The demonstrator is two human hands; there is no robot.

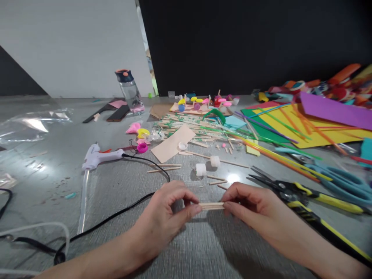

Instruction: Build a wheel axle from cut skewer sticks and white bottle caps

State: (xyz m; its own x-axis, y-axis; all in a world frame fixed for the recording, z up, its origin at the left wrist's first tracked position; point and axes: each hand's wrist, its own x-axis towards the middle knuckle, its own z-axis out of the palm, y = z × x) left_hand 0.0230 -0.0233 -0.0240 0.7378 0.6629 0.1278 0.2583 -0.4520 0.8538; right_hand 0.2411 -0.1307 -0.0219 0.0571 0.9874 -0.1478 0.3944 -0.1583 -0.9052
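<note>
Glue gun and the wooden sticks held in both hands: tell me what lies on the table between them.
In the head view, only the black cord crosses the grey table between the glue gun and the wooden sticks.

Light falls from above, leaving a bright glare spot on the grey surface (232, 177) just beyond the hands (209, 217) and soft shadows under them. The centre is fairly sharp. Toward the edges the view bends and smears, and the coloured paper sheets (319, 124) at right blur against a dark backdrop.

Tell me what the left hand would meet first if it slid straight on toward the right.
Likely the right hand: the left hand pinches one end of the short pale wooden sticks, the right the other.
</note>
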